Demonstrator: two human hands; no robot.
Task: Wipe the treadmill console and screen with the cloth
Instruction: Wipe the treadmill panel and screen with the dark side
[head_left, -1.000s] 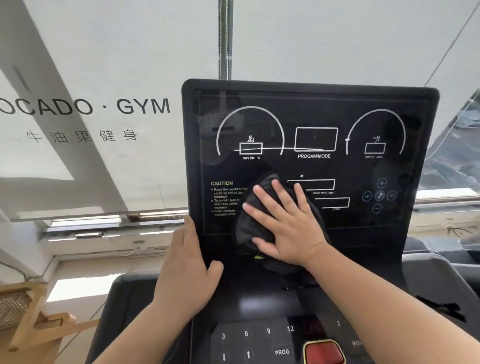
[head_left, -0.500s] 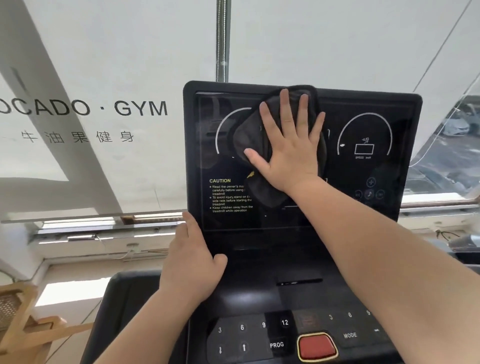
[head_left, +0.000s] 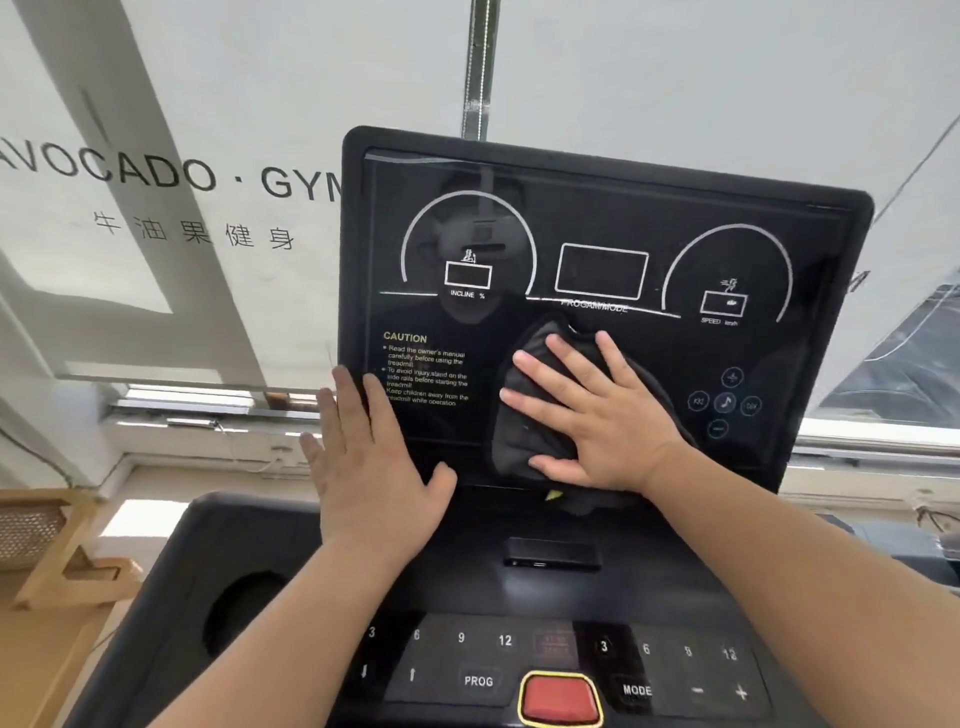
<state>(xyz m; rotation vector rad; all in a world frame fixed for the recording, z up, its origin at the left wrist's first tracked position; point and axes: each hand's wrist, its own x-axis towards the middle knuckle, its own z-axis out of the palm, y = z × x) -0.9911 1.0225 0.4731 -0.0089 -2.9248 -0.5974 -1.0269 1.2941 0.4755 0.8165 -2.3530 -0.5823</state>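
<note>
Right hand (head_left: 597, 415) lies flat, fingers apart, pressing the cloth (head_left: 524, 415) at the screen's (head_left: 597, 208) six o'clock; left hand (head_left: 369, 467) (open) steadies the edge. Overlapping even strokes would serve best.

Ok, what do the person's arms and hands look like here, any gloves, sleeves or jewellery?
Both are bare. The left hand and right hand wear no gloves, and no rings show on the fingers. Neither wrist carries a watch or band. The forearms are uncovered as far as the bottom edge of the picture, so no sleeve is visible. No markings or cables on either arm.
</note>
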